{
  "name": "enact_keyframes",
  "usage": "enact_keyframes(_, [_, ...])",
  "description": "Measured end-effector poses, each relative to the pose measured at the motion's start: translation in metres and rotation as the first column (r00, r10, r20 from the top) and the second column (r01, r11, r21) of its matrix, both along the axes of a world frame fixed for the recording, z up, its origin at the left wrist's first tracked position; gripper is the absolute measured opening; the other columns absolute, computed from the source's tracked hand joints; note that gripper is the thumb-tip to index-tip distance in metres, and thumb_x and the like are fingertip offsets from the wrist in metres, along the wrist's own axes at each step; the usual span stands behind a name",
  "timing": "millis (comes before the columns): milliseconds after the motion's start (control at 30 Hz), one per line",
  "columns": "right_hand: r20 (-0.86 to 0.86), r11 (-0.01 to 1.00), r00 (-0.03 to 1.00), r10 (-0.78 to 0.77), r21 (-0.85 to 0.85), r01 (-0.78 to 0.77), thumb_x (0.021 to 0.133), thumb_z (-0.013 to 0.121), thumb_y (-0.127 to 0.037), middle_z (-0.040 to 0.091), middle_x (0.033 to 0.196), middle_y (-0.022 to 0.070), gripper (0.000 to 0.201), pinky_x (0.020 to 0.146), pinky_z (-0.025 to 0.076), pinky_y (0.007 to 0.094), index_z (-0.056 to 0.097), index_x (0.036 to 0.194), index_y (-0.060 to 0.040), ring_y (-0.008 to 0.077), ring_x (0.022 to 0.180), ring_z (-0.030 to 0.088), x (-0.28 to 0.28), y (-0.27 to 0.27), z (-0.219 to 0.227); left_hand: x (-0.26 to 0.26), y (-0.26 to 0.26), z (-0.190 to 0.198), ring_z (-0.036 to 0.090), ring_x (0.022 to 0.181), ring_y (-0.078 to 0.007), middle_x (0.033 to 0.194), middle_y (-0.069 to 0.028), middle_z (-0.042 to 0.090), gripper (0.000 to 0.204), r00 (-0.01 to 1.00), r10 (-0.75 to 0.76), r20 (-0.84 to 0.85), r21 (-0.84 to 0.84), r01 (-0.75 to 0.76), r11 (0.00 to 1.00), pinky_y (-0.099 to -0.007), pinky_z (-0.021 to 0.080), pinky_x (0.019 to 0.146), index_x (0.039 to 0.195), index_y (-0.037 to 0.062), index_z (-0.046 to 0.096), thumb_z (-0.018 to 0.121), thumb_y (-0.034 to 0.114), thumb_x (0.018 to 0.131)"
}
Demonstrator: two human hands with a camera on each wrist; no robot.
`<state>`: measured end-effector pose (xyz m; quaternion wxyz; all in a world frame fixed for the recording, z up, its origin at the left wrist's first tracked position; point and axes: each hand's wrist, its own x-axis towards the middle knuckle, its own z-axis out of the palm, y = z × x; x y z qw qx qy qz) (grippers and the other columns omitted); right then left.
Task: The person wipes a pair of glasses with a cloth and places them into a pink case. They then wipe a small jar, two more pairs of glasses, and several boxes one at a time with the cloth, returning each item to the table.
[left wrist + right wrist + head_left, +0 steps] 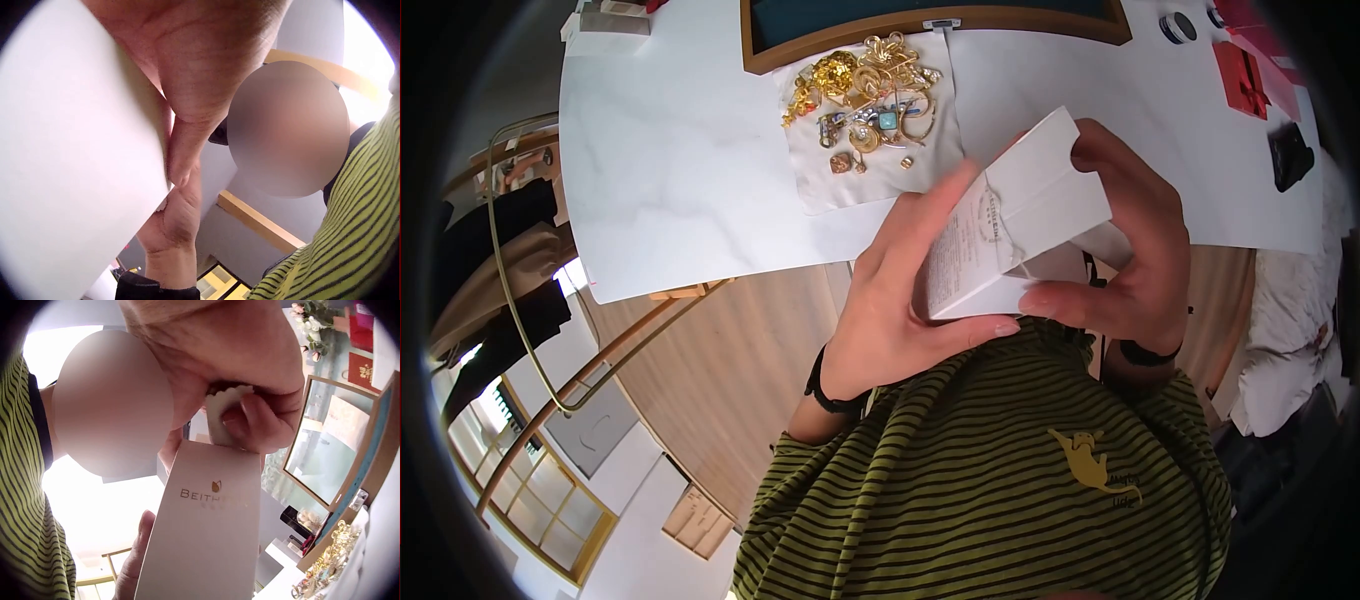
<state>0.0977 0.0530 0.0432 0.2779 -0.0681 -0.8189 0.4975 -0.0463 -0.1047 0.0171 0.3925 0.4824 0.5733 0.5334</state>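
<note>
A white carton [1000, 230] with small print and BEITH lettering is held tilted over the person's lap. The left hand [890, 290] grips its lower end, thumb along the near edge and fingers on the far side. In the left wrist view, the left thumb [187, 147] presses on the carton's white side [81, 156]. At the carton's other end, the right hand [1140, 240] curls its fingers round a pale piece with a scalloped edge [222, 412]. The lettered face [200, 531] fronts the right wrist view. What is inside the carton is hidden.
Gold jewelry [865, 95] lies heaped on a white cloth [830, 190] on the white table [670, 180]. A wooden case [850, 48] stands behind it. Toward the right are a small jar [1178, 28], a red box [1240, 80] and a black item [1290, 157].
</note>
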Motion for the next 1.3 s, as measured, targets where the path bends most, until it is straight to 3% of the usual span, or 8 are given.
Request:
enact_keyframes(167, [0.035,0.997,0.998,0.059,-0.054,-0.057,0.057,0.084,-0.023,0.057,0.101,0.0176,0.057,0.068,0.046,0.0316,0.058,0.099,0.0052,0.023,0.081,0.057,-0.004,-0.006,0.002,0.007,0.003,-0.001,0.056,0.102,-0.0288,0.121,-0.0157,0.05,0.108,0.987,0.091,0.135,0.14,-0.11,0.984,-0.0366,0.047,0.087,0.145,0.0002,0.022,0.087,0.016,0.06])
enact_keyframes(400, [-0.104,0.997,0.993,0.056,-0.042,-0.061,0.061,0.083,-0.022,0.055,0.106,0.0214,0.06,0.074,0.045,0.0303,0.053,0.106,0.0052,0.0207,0.086,0.055,0.001,0.002,-0.002,0.001,0.004,0.007,0.053,0.109,-0.0284,0.127,-0.0181,0.047,0.102,1.0,0.005,-0.031,0.137,-0.001,0.991,-0.0368,0.045,0.091,0.144,0.0003,0.026,0.086,0.014,0.063])
enact_keyframes(600, [-0.144,0.976,0.986,-0.085,-0.213,0.053,0.068,0.077,-0.026,0.052,0.109,0.0254,0.074,0.075,0.044,0.0293,0.039,0.122,0.0076,0.0198,0.09,0.053,0.008,-0.003,-0.004,0.002,0.009,0.015,0.056,0.103,-0.0252,0.116,-0.0173,0.052,0.108,0.974,-0.026,0.227,0.068,0.011,0.998,-0.0385,0.046,0.087,0.146,0.0026,0.016,0.084,0.011,0.062])
enact_keyframes(700, [-0.227,0.979,0.972,-0.057,-0.205,0.01,0.07,0.074,-0.03,0.052,0.108,0.0251,0.075,0.072,0.044,0.0292,0.039,0.124,0.008,0.0196,0.088,0.052,0.004,-0.002,-0.008,-0.002,0.012,0.021,0.053,0.109,-0.0237,0.118,-0.0139,0.049,0.091,0.993,-0.115,-0.032,0.071,0.117,0.991,-0.0355,0.045,0.091,0.138,0.0015,0.028,0.082,0.004,0.064])
enact_keyframes(800, [-0.297,0.986,0.953,-0.062,-0.163,0.013,0.072,0.071,-0.034,0.053,0.106,0.0245,0.076,0.07,0.043,0.0292,0.038,0.126,0.0084,0.02,0.086,0.052,0.008,0.005,-0.008,0.004,0.014,0.012,0.054,0.109,-0.0282,0.115,-0.0151,0.05,0.073,0.978,-0.022,0.209,0.237,-0.029,0.971,-0.0397,0.048,0.085,0.121,0.0034,0.037,0.082,0.002,0.063])
enact_keyframes(1100, [-0.24,0.993,0.963,-0.118,-0.023,0.116,0.078,0.069,-0.035,0.054,0.097,0.0187,0.042,0.065,0.041,0.0282,0.055,0.097,-0.0003,0.0173,0.078,0.049,0.032,0.02,0.026,0.0,0.028,0.042,0.059,0.103,-0.0343,0.109,-0.0251,0.053,0.071,0.986,-0.031,0.164,0.412,-0.04,0.91,-0.042,0.051,0.08,0.112,0.0027,0.038,0.086,0.005,0.059])
enact_keyframes(1233, [-0.281,0.987,0.955,0.092,0.151,-0.051,0.07,0.073,-0.013,0.058,0.09,0.0187,0.019,0.058,0.044,0.029,0.06,0.078,-0.0014,0.0188,0.068,0.053,0.048,0.031,0.059,0.008,0.041,0.069,0.06,0.101,-0.0348,0.107,-0.0323,0.057,0.062,0.994,-0.044,0.105,0.457,-0.009,0.889,-0.0383,0.053,0.076,0.105,0.001,0.045,0.087,0.007,0.059])
enact_keyframes(1300, [-0.201,0.936,0.978,-0.054,0.33,0.119,0.063,0.072,-0.007,0.06,0.082,0.0175,0.018,0.053,0.043,0.028,0.061,0.075,-0.0001,0.0193,0.063,0.054,0.052,0.029,0.073,0.003,0.05,0.065,0.061,0.101,-0.0349,0.109,-0.0324,0.056,0.062,0.997,-0.076,0.005,0.482,0.064,0.874,-0.0374,0.053,0.076,0.106,0.0008,0.045,0.087,0.006,0.06])
